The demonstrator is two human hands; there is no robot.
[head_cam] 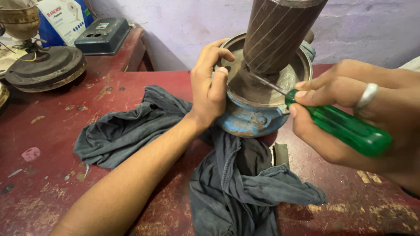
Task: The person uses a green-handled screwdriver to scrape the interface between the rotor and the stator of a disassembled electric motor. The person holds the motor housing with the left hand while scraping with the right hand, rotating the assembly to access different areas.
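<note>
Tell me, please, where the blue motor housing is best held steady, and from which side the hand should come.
Probably at its round rim, from the left. The left hand already holds the blue motor housing there, fingers curled over the edge. The rotor stands in the middle, and the right hand brings the green screwdriver in from the right, so only the left rim is free for a grip.

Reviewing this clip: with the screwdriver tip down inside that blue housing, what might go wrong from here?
1. The screwdriver tip works beside the left hand, whose fingers grip the rim of the blue housing; a slip might jab them.
2. The housing sits on a loose grey cloth, so prying force may shift or tip it.
3. The tall dark rotor stands in the housing; levering at its base could scratch it.
</note>
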